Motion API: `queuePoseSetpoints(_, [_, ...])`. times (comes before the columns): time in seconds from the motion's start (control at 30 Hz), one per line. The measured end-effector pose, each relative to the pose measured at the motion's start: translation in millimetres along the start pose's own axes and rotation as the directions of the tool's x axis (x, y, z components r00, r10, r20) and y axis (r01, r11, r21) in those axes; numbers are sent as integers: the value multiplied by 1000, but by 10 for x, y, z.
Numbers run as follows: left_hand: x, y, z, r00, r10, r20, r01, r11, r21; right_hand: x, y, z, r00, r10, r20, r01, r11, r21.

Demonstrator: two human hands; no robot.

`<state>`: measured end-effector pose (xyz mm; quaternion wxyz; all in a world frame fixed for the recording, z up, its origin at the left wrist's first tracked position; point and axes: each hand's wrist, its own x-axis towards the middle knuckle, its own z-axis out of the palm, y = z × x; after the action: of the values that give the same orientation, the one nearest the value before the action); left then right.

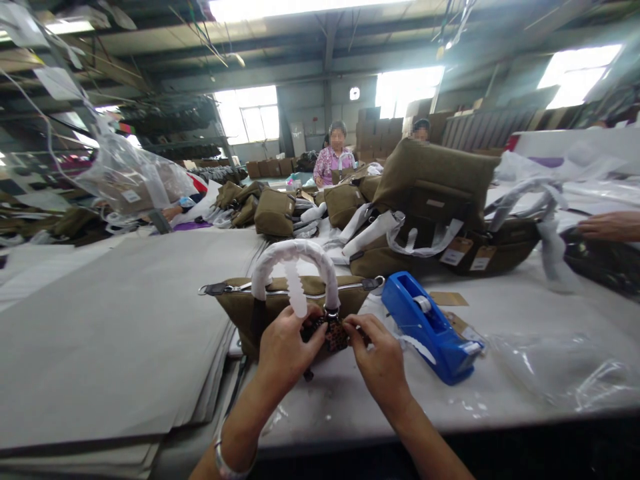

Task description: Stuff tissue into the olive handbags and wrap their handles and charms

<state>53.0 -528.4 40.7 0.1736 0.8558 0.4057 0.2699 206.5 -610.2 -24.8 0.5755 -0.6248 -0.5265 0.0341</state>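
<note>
In front of me an olive green handbag (235,308) stands upright on the table, its handle (295,248) wrapped in white padding and a metal zipper along the top. A small leopard-print piece (336,337) hangs by a ring at the handle's right base. My left hand (290,343) pinches its left side between thumb and fingers. On the right side, my right hand (375,350) has thumb and fingertips pressed together at its edge. A translucent wavy-edged strip (295,290) hangs from the handle above my left hand.
A blue tape dispenser (425,327) sits right of the bag. Large paper sheets (110,333) are stacked left. More olive bags (435,180) with tags pile up behind. Clear plastic (555,367) lies at right, near another person's hand (613,227). A person (333,160) sits across.
</note>
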Motion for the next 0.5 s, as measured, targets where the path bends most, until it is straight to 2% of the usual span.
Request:
queuePoseSetpoints(0.23, [12, -43, -26, 999, 45, 23, -44, 998, -38, 130, -64, 3, 1000, 7, 22, -7, 1000, -18])
queuePoseSetpoints(0.37, [23, -127, -17, 995, 75, -67, -85, 982, -167, 111, -56, 0, 999, 23, 29, -22, 999, -30])
queuePoseSetpoints(0.43, [35, -139, -9, 993, 89, -80, -101, 982, -158, 101, -50, -5, 999, 26, 31, -25, 999, -28])
queuePoseSetpoints(0.5, [52, -127, -4, 993, 106, -48, -110, 989, -98, 109, -51, -6, 999, 22, 27, -21, 999, -28])
